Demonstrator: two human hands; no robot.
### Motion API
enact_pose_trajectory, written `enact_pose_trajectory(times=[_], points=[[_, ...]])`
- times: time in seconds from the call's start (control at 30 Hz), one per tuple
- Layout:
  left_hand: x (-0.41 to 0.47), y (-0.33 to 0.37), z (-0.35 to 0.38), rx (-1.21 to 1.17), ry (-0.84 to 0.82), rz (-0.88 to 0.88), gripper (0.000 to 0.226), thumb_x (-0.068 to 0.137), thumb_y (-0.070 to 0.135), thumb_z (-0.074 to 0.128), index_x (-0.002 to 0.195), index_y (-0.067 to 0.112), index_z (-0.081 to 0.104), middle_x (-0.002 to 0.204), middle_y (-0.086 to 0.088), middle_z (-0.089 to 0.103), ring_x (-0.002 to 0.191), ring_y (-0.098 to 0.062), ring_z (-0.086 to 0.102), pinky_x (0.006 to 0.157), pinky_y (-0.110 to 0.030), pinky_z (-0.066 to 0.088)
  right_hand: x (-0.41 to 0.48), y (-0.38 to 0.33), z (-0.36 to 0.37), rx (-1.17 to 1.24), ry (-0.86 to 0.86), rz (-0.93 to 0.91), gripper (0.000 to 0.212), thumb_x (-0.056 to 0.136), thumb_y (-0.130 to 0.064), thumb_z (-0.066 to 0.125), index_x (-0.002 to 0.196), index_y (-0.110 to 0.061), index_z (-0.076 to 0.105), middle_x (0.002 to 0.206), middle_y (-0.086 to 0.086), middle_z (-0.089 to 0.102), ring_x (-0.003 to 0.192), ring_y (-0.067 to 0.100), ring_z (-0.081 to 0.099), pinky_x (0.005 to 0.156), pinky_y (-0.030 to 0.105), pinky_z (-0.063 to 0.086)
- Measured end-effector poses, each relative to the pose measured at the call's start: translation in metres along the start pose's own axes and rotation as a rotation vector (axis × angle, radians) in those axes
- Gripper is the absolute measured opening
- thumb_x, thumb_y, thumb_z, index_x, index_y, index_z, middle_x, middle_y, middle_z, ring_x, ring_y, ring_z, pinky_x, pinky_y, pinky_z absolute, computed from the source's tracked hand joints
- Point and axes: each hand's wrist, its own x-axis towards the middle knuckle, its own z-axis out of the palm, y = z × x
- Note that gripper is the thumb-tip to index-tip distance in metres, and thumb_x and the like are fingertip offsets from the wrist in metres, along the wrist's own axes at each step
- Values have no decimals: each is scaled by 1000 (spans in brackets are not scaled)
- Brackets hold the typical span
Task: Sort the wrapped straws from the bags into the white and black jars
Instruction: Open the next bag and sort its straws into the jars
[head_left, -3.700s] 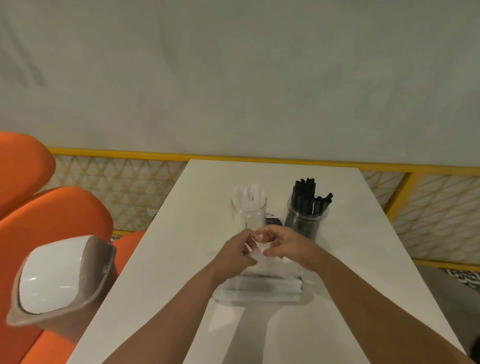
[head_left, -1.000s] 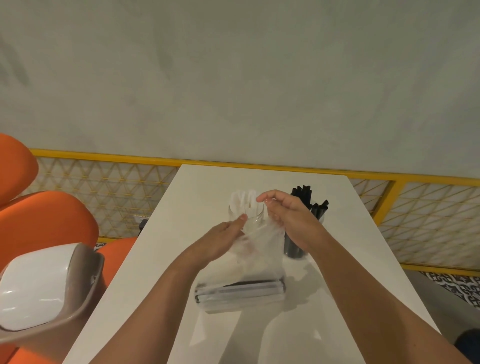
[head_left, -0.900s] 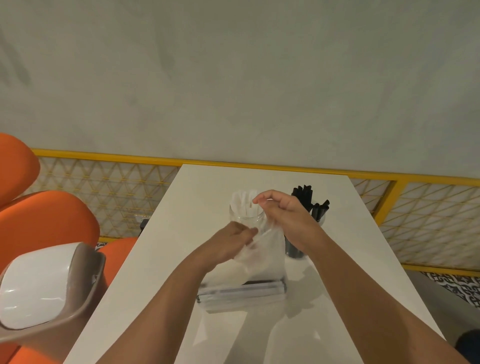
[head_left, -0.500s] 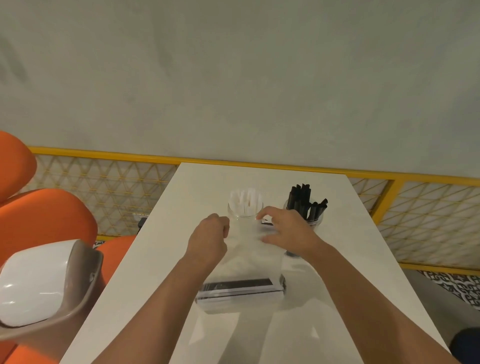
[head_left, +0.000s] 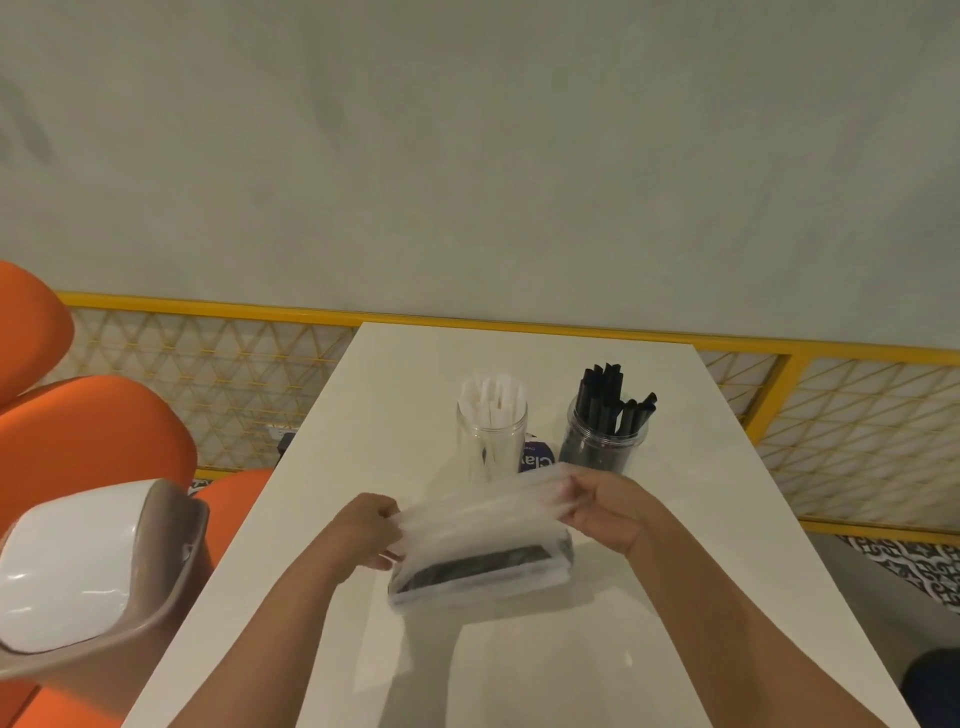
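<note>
A clear plastic bag (head_left: 480, 525) lies on the white table (head_left: 675, 545) with a bundle of dark wrapped straws (head_left: 475, 566) inside it. My left hand (head_left: 366, 532) pinches the bag's left edge and my right hand (head_left: 605, 506) pinches its right edge, so the mouth is stretched wide between them. Behind the bag stand two clear jars: the left jar (head_left: 491, 441) holds white straws, the right jar (head_left: 605, 441) holds black straws.
A small purple packet (head_left: 537, 460) lies between the jars. Orange chairs (head_left: 93, 447) and a white-and-taupe chair (head_left: 88, 566) stand at the left of the table. A yellow mesh railing (head_left: 831, 431) runs behind the table, below a grey wall.
My hands have dropped from in front of the jars and moved apart, pulling the bag's top edge sideways. The bag now lies lower and flatter, and both jars are in full view.
</note>
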Motion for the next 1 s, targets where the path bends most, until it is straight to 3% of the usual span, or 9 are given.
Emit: enact_pose_trajectory(times=[0.2, 0.3, 0.4, 0.53, 0.63, 0.73, 0.8, 0.9, 1.0], points=[[-5, 2, 8, -1313, -271, -202, 30, 76, -27, 38, 92, -7, 54, 71, -19, 67, 51, -28, 68, 46, -36, 58, 7, 16, -27, -325, -109, -29, 32, 84, -13, 64, 116, -10, 62, 104, 9, 70, 94, 23, 66, 80, 38, 56], [1, 0, 17, -1202, -257, -193, 30, 76, -17, 36, 80, -5, 63, 64, -11, 63, 46, -19, 62, 47, -26, 53, 4, 20, -31, -822, -146, 42, 45, 71, -12, 77, 114, -10, 61, 109, 11, 67, 100, 25, 64, 81, 33, 54], [7, -4, 32, -804, -107, -207, 18, 85, 2, 44, 71, 9, 54, 56, -2, 42, 42, -15, 38, 51, -26, 32, 5, 24, -20, -1142, 150, 6, 26, 83, -12, 64, 107, -6, 60, 96, 9, 58, 88, 23, 55, 62, 26, 50], [0, -5, 31, -382, -209, -166, 12, 70, 20, 68, 76, 12, 61, 68, -3, 50, 59, -18, 46, 53, -25, 38, 9, 23, -15, -466, 100, 96, 12, 93, 1, 45, 95, 1, 56, 88, 18, 63, 83, 32, 60, 68, 46, 55], [-4, -7, 33, -115, -267, -37, 26, 60, 30, 73, 78, 12, 66, 70, -2, 59, 62, -16, 54, 53, -20, 44, 11, 27, -18, -161, 26, 23, 26, 93, 4, 35, 73, -2, 50, 52, 6, 60, 54, 22, 62, 51, 35, 55], [-1, -7, 36, -299, -68, 97, 7, 81, 10, 66, 74, 8, 65, 68, -5, 53, 63, -18, 48, 63, -26, 43, 11, 37, -26, -53, 17, -42, 17, 91, 0, 46, 77, -10, 48, 44, -3, 46, 37, 9, 46, 47, 27, 46], [6, -12, 35, -550, -9, 88, 15, 86, -3, 52, 76, 3, 62, 67, -8, 54, 64, -20, 52, 64, -28, 49, 5, 40, -35, -393, -14, 4, 7, 87, -9, 60, 89, -14, 56, 59, -4, 58, 42, 5, 47, 44, 20, 39], [11, -19, 35, -939, -84, -34, 27, 87, -14, 36, 73, -1, 55, 58, -9, 57, 49, -16, 57, 53, -23, 54, 7, 45, -45, -909, 37, 126, 39, 79, -22, 73, 114, -18, 57, 102, 1, 63, 79, 12, 60, 56, 21, 45], [13, -19, 44, -1196, -159, -186, 31, 93, -9, 30, 74, 2, 52, 46, -4, 51, 34, -10, 47, 38, -16, 45, 9, 49, -35, -865, 228, 17, 21, 86, -16, 64, 104, -14, 53, 92, 4, 56, 72, 14, 53, 61, 24, 48]])
